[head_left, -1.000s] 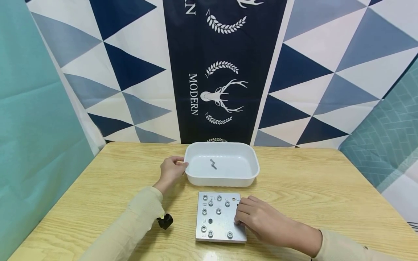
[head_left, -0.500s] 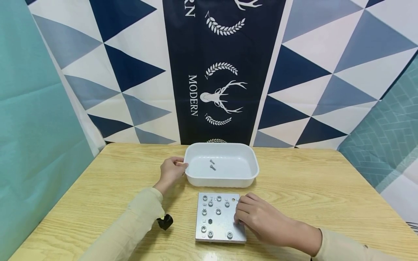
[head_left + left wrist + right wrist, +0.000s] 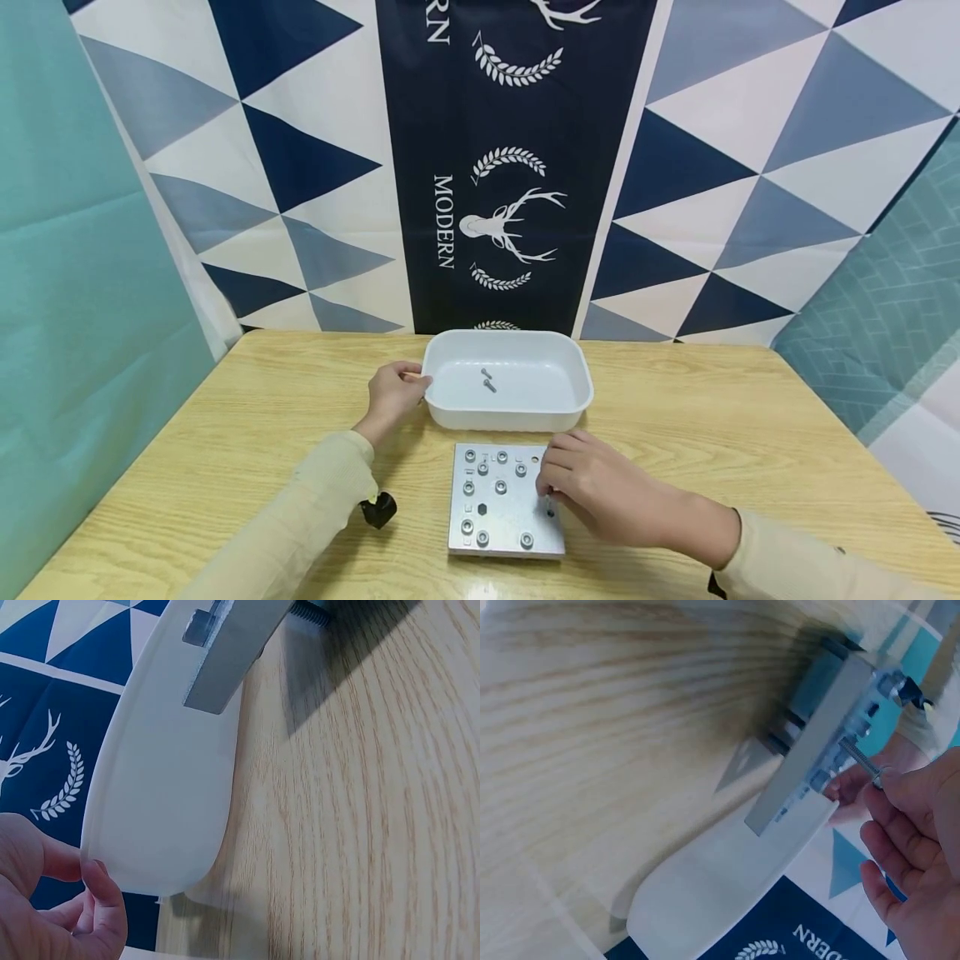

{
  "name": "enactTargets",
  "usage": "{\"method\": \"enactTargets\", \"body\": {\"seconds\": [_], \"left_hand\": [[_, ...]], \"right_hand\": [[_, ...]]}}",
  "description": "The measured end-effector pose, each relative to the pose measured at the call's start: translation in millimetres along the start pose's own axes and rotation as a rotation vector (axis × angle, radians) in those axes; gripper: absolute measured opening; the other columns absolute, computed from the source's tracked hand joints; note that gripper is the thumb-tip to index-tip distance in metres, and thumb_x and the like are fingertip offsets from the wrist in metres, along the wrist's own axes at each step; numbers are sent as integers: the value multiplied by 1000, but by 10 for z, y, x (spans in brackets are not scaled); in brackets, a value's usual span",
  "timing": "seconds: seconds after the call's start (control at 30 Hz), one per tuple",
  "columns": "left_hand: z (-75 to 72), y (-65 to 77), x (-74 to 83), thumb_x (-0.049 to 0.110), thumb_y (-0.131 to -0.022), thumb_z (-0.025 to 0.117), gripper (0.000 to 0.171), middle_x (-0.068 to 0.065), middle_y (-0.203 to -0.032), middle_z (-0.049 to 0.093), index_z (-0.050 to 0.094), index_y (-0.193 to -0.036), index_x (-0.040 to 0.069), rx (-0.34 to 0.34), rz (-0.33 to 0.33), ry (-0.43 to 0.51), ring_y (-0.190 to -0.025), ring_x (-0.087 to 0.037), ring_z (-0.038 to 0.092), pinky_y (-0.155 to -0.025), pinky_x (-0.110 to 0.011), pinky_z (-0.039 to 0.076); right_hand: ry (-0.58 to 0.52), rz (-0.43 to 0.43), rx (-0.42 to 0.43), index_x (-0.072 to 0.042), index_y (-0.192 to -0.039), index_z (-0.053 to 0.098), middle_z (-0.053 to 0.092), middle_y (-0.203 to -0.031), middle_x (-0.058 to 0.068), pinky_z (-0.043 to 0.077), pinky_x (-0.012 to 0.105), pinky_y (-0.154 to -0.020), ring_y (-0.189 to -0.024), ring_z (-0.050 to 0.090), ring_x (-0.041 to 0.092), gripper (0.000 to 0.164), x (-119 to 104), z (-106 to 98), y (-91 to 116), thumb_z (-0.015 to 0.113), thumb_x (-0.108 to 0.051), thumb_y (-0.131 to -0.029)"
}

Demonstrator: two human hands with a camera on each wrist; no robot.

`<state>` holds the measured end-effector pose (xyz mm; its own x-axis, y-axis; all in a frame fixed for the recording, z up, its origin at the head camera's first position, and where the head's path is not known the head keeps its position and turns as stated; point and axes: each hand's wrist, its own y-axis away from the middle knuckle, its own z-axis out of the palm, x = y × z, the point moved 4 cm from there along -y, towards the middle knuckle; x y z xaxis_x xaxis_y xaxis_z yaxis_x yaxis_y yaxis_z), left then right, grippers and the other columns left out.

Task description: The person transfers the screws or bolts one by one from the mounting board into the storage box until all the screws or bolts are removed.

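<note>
My left hand (image 3: pixel 393 393) pinches the left rim of a white plastic tray (image 3: pixel 510 421) between thumb and fingers; the left wrist view shows this grip on the tray's end. Two small bolts (image 3: pixel 489 386) lie inside the tray. My right hand (image 3: pixel 600 492) is over the right side of a square metal plate (image 3: pixel 510 512). In the right wrist view, thumb and index finger pinch a threaded bolt (image 3: pixel 861 758) by its head, its shank pointing at the plate. Several socket-head bolts (image 3: pixel 527 541) are seated in the plate, among some open holes (image 3: pixel 551 513).
The plate lies on the wooden table (image 3: pixel 697 417), in front of the tray. A black object (image 3: pixel 378 509) sits at the left sleeve's cuff. Patterned cloth (image 3: pixel 517 167) hangs behind the table, with a teal sheet (image 3: pixel 97 292) at the left.
My right hand has risen slightly from the plate and shifted toward the tray, exposing a hole near the plate's right edge. The left hand stays at the tray rim.
</note>
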<state>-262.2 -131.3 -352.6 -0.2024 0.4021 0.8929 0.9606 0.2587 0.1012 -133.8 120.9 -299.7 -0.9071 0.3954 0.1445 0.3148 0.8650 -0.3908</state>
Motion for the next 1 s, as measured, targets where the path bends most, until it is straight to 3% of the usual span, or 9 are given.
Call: {"method": "enactTargets", "body": {"seconds": [0.6, 1.0], "left_hand": [[-1, 11, 5, 13, -86, 67, 27, -14, -92, 64, 67, -110, 0, 9, 17, -21, -71, -15, 60, -58, -18, 49], [10, 14, 10, 13, -87, 67, 28, -14, -94, 64, 66, -112, 1, -1, -4, -6, -71, -15, 60, -59, -19, 51]], "right_hand": [[-22, 75, -31, -16, -84, 65, 63, -80, -9, 42, 26, -73, -80, 52, 8, 23, 428, -52, -223, 78, -2, -72], [-11, 143, -75, -14, -84, 67, 66, -81, -6, 44, 29, -77, -82, 52, 12, 18, 724, -77, -386, 78, -4, -75]]}}
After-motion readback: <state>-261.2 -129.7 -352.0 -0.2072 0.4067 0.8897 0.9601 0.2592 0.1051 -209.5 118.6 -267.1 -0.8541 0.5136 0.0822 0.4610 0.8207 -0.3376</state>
